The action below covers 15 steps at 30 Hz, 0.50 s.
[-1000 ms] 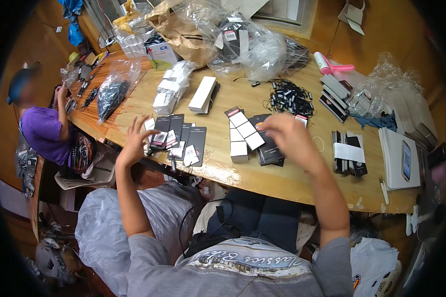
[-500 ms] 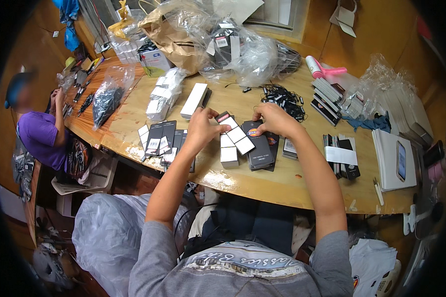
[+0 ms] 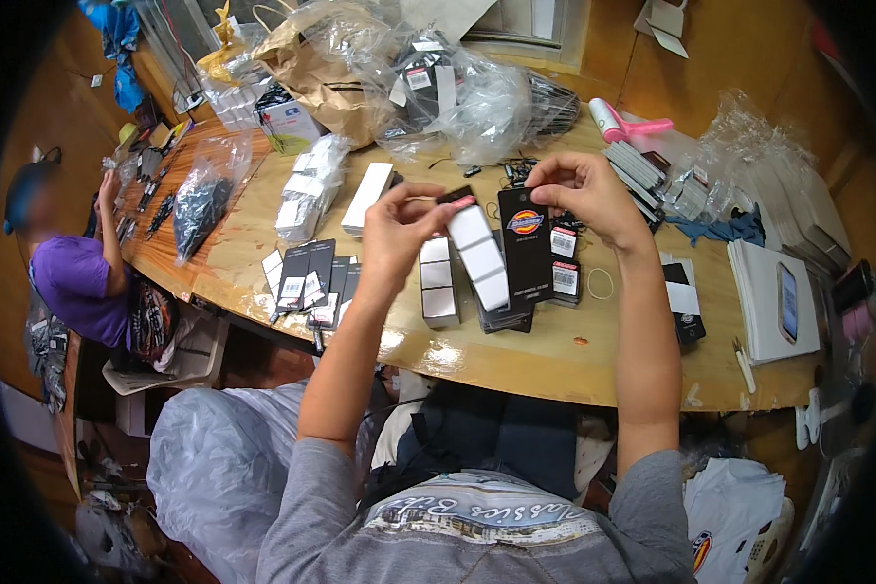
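Between the fingers and thumb of my left hand (image 3: 404, 234) is a narrow black tag with white panels (image 3: 479, 258) and a red top, raised and tilted. My right hand (image 3: 594, 195) pinches a black hang tag (image 3: 526, 258) with a coloured oval logo by its top corner. Both tags hang side by side above the table. Beneath them lies a stack of black hang tags (image 3: 516, 319), partly hidden. A stack of white-panelled tags (image 3: 441, 302) stands by my left hand. Small barcode-labelled tags (image 3: 565, 279) sit below my right hand.
Black tags with barcode stickers (image 3: 305, 273) lie left. A banded tag bundle (image 3: 684, 302), a rubber band (image 3: 601, 284) and a phone (image 3: 788, 313) on white sheets are right. Plastic bags (image 3: 496, 107) crowd the back. A person in purple (image 3: 73, 282) sits at far left.
My right hand has lifted a black hang tag off the stack and moved up and right. My left hand has raised the white-panelled tag and turned it more upright.
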Each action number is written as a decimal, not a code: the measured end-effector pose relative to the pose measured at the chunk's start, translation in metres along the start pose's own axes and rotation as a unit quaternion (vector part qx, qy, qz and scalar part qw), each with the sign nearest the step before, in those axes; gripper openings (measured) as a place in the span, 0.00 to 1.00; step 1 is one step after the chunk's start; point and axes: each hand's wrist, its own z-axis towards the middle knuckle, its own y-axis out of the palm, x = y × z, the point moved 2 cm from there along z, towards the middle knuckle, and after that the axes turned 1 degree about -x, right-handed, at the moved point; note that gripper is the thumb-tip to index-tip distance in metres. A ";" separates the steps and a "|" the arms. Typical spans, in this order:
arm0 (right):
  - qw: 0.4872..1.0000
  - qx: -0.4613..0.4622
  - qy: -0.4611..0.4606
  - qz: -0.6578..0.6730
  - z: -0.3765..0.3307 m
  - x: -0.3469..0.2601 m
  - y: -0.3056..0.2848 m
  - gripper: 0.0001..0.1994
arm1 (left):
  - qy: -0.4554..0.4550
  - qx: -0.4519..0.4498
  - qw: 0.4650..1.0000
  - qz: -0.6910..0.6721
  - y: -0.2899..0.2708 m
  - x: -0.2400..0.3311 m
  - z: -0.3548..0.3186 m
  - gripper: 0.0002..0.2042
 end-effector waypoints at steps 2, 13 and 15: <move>0.999 0.018 -0.029 -0.032 -0.006 -0.011 0.011 0.06 | -0.020 -0.052 0.997 -0.048 0.017 0.001 -0.004 0.12; 0.928 0.147 0.085 -0.331 -0.019 0.079 -0.030 0.12 | -0.012 -0.003 0.985 -0.174 0.040 -0.018 -0.012 0.06; 0.917 0.116 0.133 -0.358 -0.018 0.090 -0.031 0.12 | 0.005 -0.010 0.978 -0.209 0.039 -0.020 -0.011 0.06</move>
